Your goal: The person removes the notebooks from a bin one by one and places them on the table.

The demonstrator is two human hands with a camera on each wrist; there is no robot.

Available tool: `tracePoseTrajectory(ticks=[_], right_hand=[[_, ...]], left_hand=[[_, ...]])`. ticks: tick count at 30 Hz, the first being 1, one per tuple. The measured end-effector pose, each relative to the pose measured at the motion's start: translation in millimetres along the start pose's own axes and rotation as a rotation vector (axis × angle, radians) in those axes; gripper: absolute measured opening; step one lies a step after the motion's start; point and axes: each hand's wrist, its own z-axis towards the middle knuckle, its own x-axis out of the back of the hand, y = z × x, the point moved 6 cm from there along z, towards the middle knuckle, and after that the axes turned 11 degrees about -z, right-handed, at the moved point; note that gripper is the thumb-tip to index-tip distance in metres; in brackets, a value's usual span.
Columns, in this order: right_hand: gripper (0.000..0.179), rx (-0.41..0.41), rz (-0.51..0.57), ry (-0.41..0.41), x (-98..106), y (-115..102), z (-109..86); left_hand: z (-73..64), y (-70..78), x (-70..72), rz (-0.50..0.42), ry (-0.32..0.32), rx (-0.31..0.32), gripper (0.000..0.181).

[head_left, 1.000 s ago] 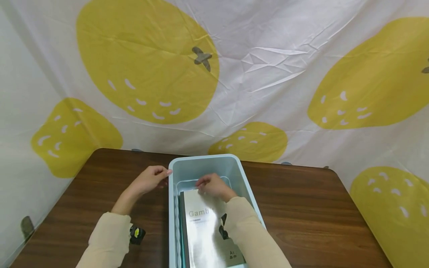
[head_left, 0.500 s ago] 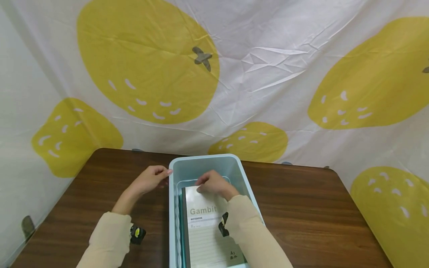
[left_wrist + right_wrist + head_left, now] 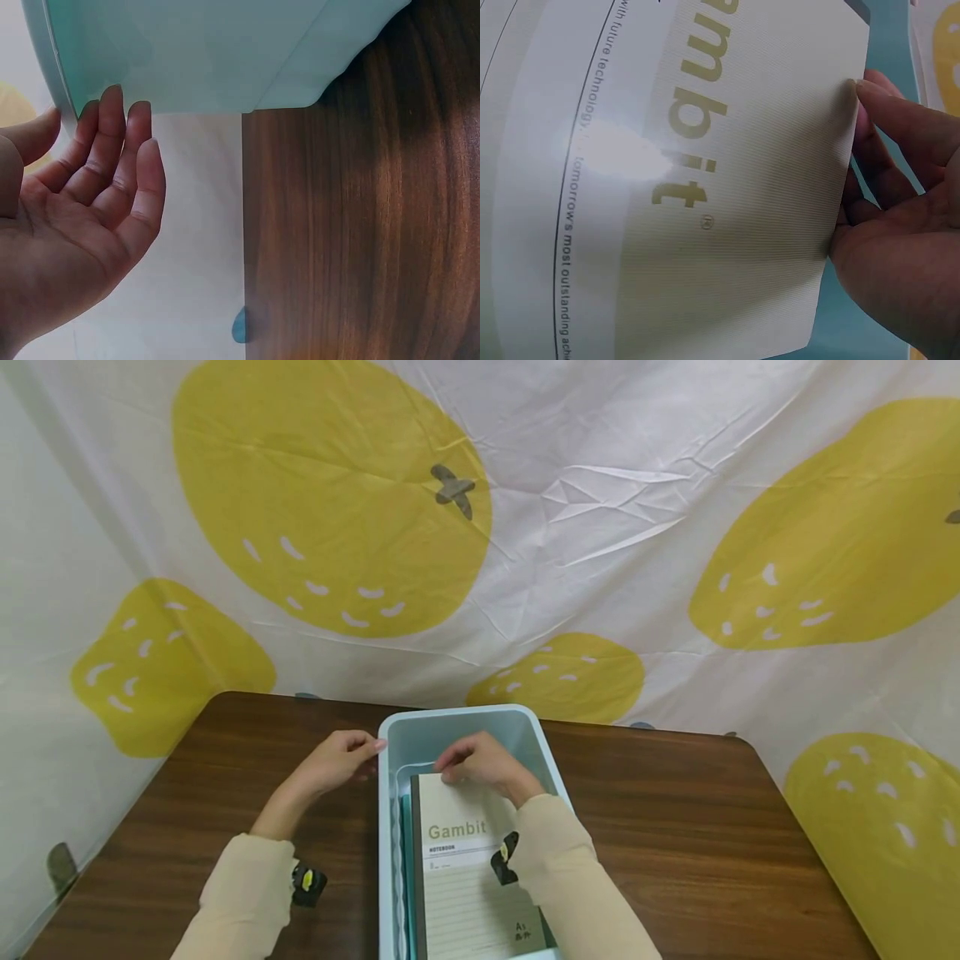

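A light blue plastic storage bin [image 3: 386, 827] stands on the wooden table. My left hand [image 3: 337, 760] holds its left rim near the far corner; in the left wrist view the thumb lies by the rim and the fingers touch the outer wall. Inside the bin is a pale notebook [image 3: 457, 893] with a dark spine, printed "Gambit". My right hand [image 3: 480, 762] pinches the notebook's far edge, thumb on the cover and fingers behind, as the right wrist view shows. A teal edge [image 3: 407, 868] shows along the bin's left side, mostly hidden beneath the notebook.
The dark brown table [image 3: 675, 827] extends to both sides of the bin. Behind it hangs a white cloth [image 3: 600, 552] with large yellow fruit prints. Black wrist cameras [image 3: 307, 885] are worn below both hands.
My right hand has risen slightly toward the far end, and the notebook's far edge has come up with it. The glare on its cover has faded. The left hand stays on the rim.
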Motion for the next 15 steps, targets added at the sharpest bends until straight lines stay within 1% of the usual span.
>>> tracePoseTrajectory(ticks=[5, 10, 15], right_hand=[[0.015, -0.011, -0.022, -0.024, 0.5, -0.8, -0.4], [0.016, 0.025, -0.028, -0.045, 2.0, -5.9, -3.1], [0.015, 0.060, -0.019, -0.041, 6.5, -13.9, -7.9]], left_hand=[[0.1, 0.4, 0.0, -0.004, -0.001, -0.004, 0.030], [0.4, -0.4, -0.7, -0.005, 0.000, -0.005, 0.030], [0.3, -0.3, -0.4, 0.000, 0.000, -0.008, 0.030]])
